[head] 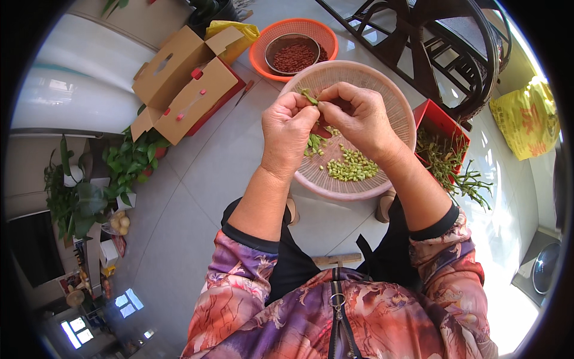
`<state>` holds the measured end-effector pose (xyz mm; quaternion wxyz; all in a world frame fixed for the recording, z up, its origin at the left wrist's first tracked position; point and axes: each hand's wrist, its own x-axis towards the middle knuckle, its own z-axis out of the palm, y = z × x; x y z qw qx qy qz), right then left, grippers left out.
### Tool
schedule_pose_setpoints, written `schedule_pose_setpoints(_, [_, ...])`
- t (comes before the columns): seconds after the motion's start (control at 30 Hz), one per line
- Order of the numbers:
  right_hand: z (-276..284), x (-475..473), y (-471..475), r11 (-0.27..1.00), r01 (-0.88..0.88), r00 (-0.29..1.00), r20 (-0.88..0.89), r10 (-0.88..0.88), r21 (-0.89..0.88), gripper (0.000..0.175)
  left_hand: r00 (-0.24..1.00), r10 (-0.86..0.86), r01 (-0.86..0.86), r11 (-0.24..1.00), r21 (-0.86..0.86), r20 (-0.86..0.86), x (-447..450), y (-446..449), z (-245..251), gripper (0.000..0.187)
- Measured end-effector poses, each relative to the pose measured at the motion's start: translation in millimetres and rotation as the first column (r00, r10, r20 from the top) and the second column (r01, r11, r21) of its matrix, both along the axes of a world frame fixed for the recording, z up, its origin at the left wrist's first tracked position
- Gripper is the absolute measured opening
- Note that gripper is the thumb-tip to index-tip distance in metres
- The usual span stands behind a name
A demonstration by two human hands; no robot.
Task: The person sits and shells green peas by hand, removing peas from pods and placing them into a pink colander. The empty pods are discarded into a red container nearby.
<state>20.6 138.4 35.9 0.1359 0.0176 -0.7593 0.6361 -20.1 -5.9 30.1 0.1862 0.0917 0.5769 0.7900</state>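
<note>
A green bean pod (pixel 308 95) is pinched between both hands above a round pink plastic basket (pixel 406 121). My left hand (pixel 289 128) grips it with thumb and curled fingers. The thumb and forefinger of my right hand (pixel 361 119) close on its near end, and the two hands almost touch. Beneath them in the basket lies a heap of shelled green beans (pixel 352 166). Several green pods (pixel 315 143) rest by my left wrist, partly hidden by the hand.
Behind the basket, an orange colander (pixel 331 40) holds a metal sieve (pixel 267 56) of reddish-brown beans (pixel 293 57). An open cardboard box (pixel 197 107) and a knife (pixel 245 92) lie left. Right are a red box (pixel 432 114) of green stalks (pixel 448 157), a dark chair (pixel 486 58) and yellow bag (pixel 527 119).
</note>
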Motion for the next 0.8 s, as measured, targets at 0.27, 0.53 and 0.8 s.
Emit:
schedule_pose_setpoints(0.27, [-1.3,-0.6,0.7,0.987,-0.027,0.999,-0.023,0.031,0.160,0.009,0.999,-0.043,0.041,0.997,-0.067,-0.024,1.7,-0.2,0.3,0.007])
schedule_pose_setpoints(0.53, [4.5,-3.6,20.6,0.860,-0.197,0.899,0.264,0.350,-0.471,0.014,0.979,-0.170,0.159,0.982,0.098,0.116,-2.4,-6.2,3.0,0.003])
schedule_pose_setpoints(0.8, [2.9,-4.4,27.1,0.662,-0.219,0.805,0.251,0.537,-0.717,0.013,0.945,-0.300,0.282,0.949,0.142,0.129,-8.2,-14.2,1.5,0.006])
